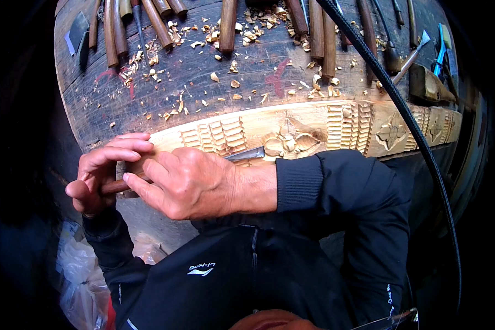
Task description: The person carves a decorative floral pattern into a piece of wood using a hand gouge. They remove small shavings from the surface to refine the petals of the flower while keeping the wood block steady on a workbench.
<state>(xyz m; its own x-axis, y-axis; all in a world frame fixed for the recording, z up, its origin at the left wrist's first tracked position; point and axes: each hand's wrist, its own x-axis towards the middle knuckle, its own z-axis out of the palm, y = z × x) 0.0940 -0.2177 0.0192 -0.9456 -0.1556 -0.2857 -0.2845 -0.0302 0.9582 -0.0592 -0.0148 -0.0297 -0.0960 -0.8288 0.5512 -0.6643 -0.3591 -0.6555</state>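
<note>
Along pale wood [256,123], ridges [349,129] flank carved petals [307,144].

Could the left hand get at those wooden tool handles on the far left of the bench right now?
Likely yes: mainly loose shavings lie between the left hand and the wooden tool handles. It would probably have to leave the brown handle beside its palm first.

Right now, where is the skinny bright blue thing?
In the head view, the skinny bright blue thing is near the tabletop's upper-right edge, just right of the flared metal blade and above the chunky wooden tool.
</note>
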